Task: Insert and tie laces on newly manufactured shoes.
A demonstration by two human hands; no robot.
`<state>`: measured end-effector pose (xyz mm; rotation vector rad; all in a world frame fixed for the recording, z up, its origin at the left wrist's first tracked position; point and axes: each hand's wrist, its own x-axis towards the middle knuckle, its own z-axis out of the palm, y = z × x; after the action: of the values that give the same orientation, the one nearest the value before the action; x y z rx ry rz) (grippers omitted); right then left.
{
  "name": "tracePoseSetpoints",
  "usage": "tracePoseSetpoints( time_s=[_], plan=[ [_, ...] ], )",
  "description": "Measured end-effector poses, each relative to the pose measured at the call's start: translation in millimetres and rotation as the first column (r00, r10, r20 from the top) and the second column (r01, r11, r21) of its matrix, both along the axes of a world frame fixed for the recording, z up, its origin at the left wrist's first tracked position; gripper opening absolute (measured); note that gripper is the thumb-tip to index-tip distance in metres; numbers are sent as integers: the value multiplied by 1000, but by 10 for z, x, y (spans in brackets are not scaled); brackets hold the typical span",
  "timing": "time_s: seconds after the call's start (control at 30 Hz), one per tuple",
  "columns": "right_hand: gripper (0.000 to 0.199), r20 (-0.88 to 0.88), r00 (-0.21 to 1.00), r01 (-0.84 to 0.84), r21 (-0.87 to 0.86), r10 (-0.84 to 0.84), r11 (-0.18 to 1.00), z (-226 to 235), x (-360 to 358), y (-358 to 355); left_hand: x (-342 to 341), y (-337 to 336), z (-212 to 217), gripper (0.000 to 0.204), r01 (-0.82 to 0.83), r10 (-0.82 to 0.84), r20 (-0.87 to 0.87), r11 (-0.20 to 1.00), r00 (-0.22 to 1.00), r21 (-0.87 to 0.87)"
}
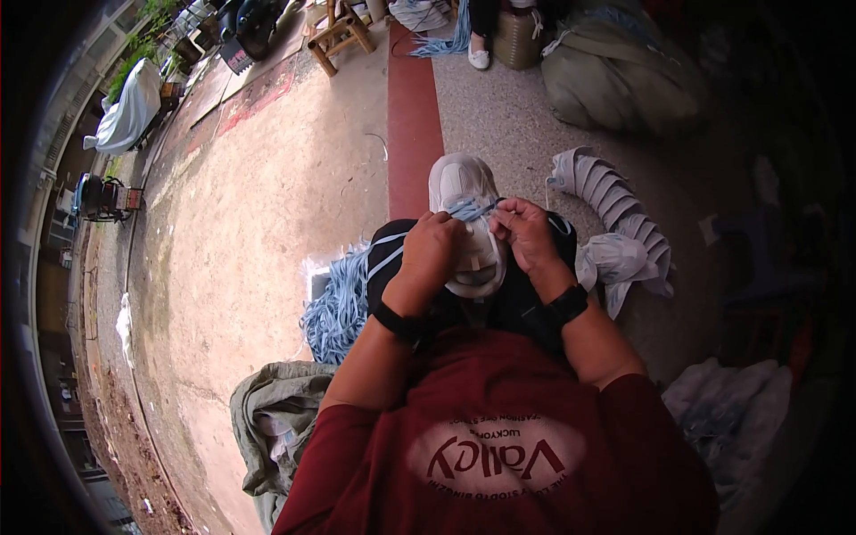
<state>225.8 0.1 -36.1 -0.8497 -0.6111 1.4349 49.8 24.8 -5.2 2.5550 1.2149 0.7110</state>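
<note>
Hands, two [431, 247] [526, 232], hold one shoe [464, 192], perhaps laced.

One head-worn fisheye view looks steeply down, close over the lap, pavement stretching beyond.

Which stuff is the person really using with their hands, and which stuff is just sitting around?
In use:
- white shoe on the lap
- light blue lace
- left hand, right hand, both at the lace
- pile of blue laces
- row of white shoes

Lying about:
- wooden stool
- big grey sack
- grey-green cloth
</note>
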Motion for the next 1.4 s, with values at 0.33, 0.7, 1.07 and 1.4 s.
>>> tracePoseSetpoints(
  time_s=[0.33,0.7,1.07,1.4],
  plan=[
    [4,-102,994,30,-18,-31,999,-21,0,-4,114,-52,2,14,-36,30,121,998,992,44],
    [4,-83,995,46,-17,-47,999,2,-1,7,212,9,-38,5,68,-74,52,993,996,101],
    [6,883,464,-215,187,-68,959,268,-79,63,-192,-413,488,12,644,-156,708,581,689,-498],
    [10,962,-251,-397,-3,-105,918,483,-202,89,-368,-484,365,14,613,-147,681,597,718,-518]
  ],
)
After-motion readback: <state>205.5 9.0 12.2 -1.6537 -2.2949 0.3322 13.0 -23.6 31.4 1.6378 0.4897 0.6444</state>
